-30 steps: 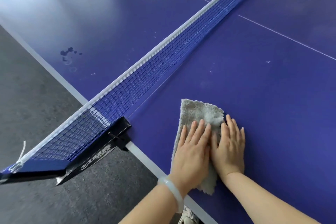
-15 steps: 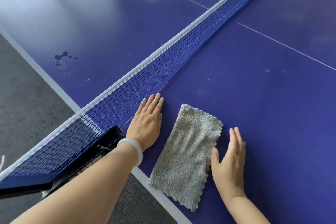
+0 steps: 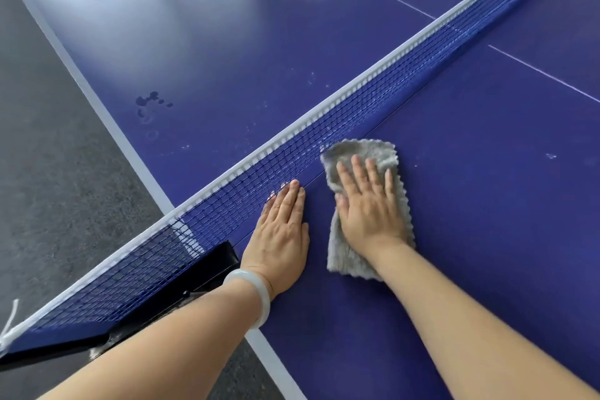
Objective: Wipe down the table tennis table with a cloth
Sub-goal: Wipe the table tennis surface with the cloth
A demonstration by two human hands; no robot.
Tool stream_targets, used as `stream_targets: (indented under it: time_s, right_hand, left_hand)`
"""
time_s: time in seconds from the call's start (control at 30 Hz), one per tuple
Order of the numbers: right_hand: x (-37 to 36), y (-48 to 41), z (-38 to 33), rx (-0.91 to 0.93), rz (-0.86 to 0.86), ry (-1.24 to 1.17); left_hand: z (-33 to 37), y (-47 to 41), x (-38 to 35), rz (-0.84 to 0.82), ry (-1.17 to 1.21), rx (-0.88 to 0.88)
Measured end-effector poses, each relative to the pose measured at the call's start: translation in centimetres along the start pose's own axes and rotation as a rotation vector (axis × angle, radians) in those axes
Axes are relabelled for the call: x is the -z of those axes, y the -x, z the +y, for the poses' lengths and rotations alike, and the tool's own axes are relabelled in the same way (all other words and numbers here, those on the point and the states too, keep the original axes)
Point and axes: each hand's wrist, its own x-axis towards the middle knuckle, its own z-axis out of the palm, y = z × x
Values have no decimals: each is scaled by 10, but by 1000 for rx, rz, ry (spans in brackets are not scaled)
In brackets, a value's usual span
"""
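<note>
The blue table tennis table (image 3: 487,188) fills most of the view. A grey fluffy cloth (image 3: 363,156) lies flat on the near half, close to the net. My right hand (image 3: 368,208) presses on the cloth with straight, spread fingers and covers its middle. My left hand (image 3: 281,230) rests flat on the bare table just left of the cloth, fingertips at the foot of the net. A pale bangle is on my left wrist.
The blue net (image 3: 357,101) with a white top band runs diagonally from lower left to upper right. Its black clamp (image 3: 207,266) grips the table's edge by my left wrist. Dark stains (image 3: 152,101) mark the far half. Grey floor (image 3: 48,172) lies at left.
My left hand left the cloth and settled flat by the net. My right hand lifted off, then came down on the cloth, which now lies further forward against the net.
</note>
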Motion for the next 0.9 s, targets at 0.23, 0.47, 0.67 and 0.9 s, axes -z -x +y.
stream_targets:
  time_s: [0.23, 0.47, 0.67, 0.9]
  right_hand:
    - [-9, 27, -21, 360, 41, -67]
    - [21, -47, 112, -225, 98, -41]
    - [-6, 34, 11, 161, 170, -98]
    - [28, -21, 129, -52, 116, -59]
  left_hand:
    - [3, 0, 3, -38, -13, 23]
    - [6, 1, 5, -34, 12, 33]
    - [9, 0, 9, -64, 8, 51]
    - [10, 1, 10, -36, -6, 53]
